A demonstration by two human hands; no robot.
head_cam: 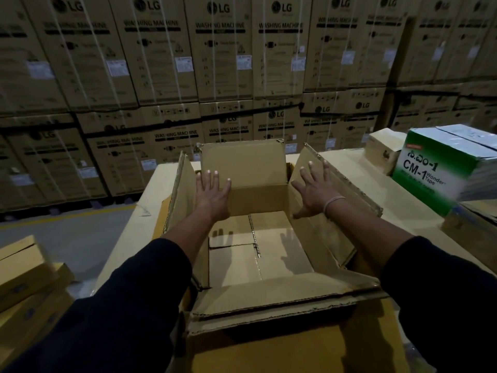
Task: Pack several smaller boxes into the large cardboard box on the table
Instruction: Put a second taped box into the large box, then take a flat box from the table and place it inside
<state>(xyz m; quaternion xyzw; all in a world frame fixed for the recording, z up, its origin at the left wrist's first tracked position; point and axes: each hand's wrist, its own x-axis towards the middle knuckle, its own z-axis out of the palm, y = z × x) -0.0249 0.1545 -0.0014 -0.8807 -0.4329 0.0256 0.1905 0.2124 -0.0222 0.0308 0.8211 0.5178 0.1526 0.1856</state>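
The large cardboard box (243,162) stands open in the middle of the table, all flaps up or folded out, its brown bottom bare inside. My left hand (212,193) reaches over the box with fingers straight and spread, holding nothing, near the left flap and far wall. My right hand (313,188) is spread flat against the inner face of the right flap (304,162). A small tan box (383,150) and a green and white box marked CM-1 (441,164) sit at the table's right back.
The table (347,160) is covered in cardboard sheets. Flat tan boxes (24,273) are stacked at the lower left, beside grey floor. A wall of stacked washing machine cartons (220,63) fills the background. More cardboard lies under the green box at right.
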